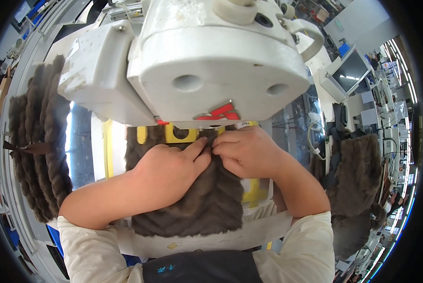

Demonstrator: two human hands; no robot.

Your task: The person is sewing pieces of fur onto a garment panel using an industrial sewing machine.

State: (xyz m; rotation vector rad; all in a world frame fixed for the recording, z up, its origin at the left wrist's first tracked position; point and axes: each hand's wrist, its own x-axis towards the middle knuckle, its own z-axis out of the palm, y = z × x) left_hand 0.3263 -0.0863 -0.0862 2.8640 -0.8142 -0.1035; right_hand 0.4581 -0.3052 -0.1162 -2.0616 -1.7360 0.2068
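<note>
A brown fur piece (192, 214) lies on the machine bed in front of me, its lower edge hanging toward my lap. Both my hands work at its far part, just under the head of a white sewing machine (221, 61). My left hand (166, 167) pinches the fur, with thumb and index finger pointing right. Close beside it, my right hand (247, 151) grips the same fur with curled fingers. A yellow plate (181, 136) with a dark round opening sits beyond my left hand. The needle area is hidden behind the machine head and my fingers.
Several long brown fur strips (39, 141) hang or lie at the left. More brown fur (355, 179) is piled at the right. A screen (348, 70) in a pale housing stands at the far right. Yellow tape (108, 146) marks the bed's left side.
</note>
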